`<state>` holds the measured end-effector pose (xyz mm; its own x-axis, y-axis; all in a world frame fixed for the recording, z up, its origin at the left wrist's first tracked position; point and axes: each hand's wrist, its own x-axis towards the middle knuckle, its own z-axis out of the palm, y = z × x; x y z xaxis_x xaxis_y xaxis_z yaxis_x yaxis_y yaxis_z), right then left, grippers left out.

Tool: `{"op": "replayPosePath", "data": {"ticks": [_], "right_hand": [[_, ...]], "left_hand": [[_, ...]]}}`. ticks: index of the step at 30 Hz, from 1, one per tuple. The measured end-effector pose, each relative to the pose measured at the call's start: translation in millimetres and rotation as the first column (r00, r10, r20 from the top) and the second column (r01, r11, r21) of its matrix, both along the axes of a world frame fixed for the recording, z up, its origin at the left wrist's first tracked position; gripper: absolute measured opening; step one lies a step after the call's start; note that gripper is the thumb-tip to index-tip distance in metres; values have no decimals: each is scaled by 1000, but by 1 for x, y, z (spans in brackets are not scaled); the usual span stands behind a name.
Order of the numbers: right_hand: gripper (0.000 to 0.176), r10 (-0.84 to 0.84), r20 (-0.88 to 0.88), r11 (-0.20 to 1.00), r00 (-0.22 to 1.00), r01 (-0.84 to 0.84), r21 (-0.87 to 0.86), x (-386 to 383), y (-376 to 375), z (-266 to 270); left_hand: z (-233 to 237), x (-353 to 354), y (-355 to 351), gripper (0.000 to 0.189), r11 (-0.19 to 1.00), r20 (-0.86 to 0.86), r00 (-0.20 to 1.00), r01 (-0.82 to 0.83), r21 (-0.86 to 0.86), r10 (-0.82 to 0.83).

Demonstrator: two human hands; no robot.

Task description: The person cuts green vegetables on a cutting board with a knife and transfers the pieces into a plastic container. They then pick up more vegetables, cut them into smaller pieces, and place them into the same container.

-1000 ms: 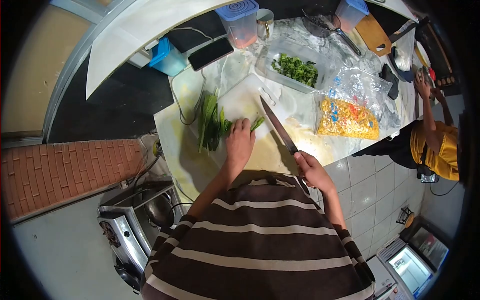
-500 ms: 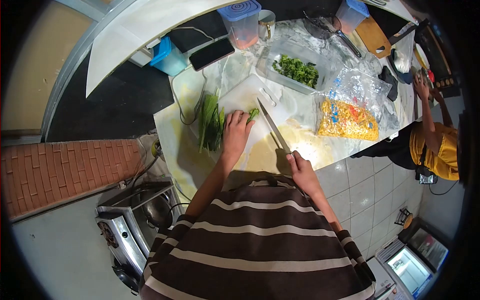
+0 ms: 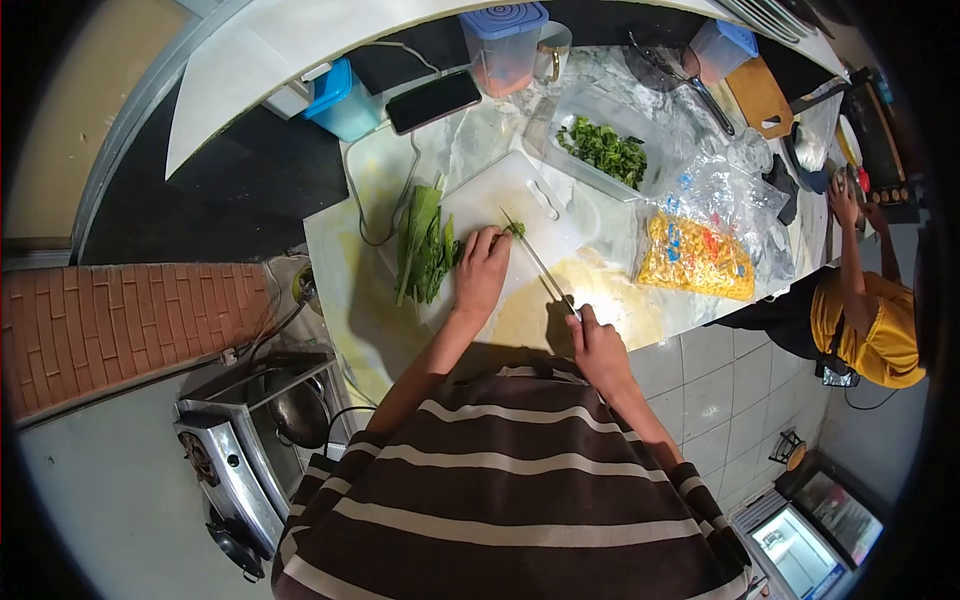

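Marble-patterned desk [image 3: 335,240], stained yellow along its near side, stands in a kitchen with a gas stove [image 3: 225,480] at the lower left and brick-patterned cladding [image 3: 140,330] above it. On the desk lies a white cutting board [image 3: 490,190]; leafy greens [image 3: 418,245] are spread over its left part, stalk ends toward the middle. The left hand [image 3: 483,272] rests on the bunch, its fingers closed down over the stalks, green showing on either side. The right hand [image 3: 600,352] has its fingers wrapped around the handle of a kitchen knife [image 3: 545,268], whose blade slants across the board, its tip by the short green end just beyond the left fingertips. Behind the board sits a clear plastic container [image 3: 580,172] of chopped greens [image 3: 605,152]; right of it, a transparent bag [image 3: 740,195] holds yellow pieces. Behind the greens lies a black phone [image 3: 433,101]. Far right, a person in a yellow shirt [image 3: 865,335] stands at another worktop.
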<state>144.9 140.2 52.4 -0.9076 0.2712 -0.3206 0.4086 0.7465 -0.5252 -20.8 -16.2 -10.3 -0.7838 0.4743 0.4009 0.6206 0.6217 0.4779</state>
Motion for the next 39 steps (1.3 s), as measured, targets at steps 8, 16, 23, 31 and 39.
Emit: {"op": "replayPosePath", "data": {"ticks": [8, 16, 23, 31, 39], "right_hand": [[31, 26, 108, 996, 994, -34, 76, -4, -2, -10], [33, 27, 208, 995, 978, -46, 89, -25, -4, 3], [35, 19, 179, 996, 984, -34, 82, -42, -9, 2], [33, 0, 99, 995, 995, -9, 96, -28, -7, 2], [35, -17, 112, 994, 994, 5, 112, -25, -5, 3]], "left_hand": [[-5, 3, -2, 21, 991, 19, 1000, 8, 131, -10], [-8, 1, -1, 24, 989, 62, 998, 19, 148, -29], [-8, 0, 1, 17, 988, 61, 998, -33, 150, 24], [-8, 2, 0, 12, 980, 89, 994, -81, 180, 66], [-8, 5, -5, 17, 973, 85, 996, -30, 229, 11]]}}
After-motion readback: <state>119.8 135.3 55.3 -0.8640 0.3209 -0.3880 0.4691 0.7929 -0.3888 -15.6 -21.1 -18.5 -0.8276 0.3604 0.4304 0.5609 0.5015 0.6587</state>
